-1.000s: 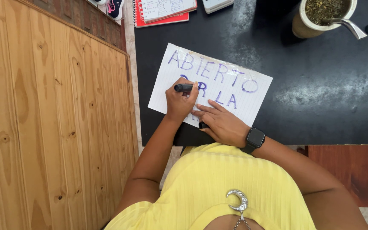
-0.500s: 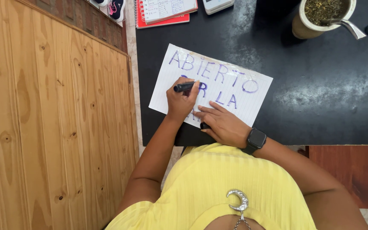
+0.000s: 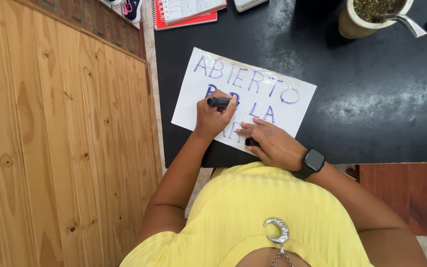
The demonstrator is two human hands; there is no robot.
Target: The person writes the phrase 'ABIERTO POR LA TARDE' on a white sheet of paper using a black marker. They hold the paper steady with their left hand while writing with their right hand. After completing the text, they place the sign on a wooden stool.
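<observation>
Right hand lies flat, fingers spread on the paper's near edge, a small dark thing, probably the marker cap, under the palm. Left hand is fisted around the marker, which sticks out sideways above the knuckles over the paper's left half, tip hidden. Further off on the black table: a cup with a metal straw and a red notebook.

Two hands, one black marker, one white sheet, one cup, one red notebook, one smartwatch.
</observation>
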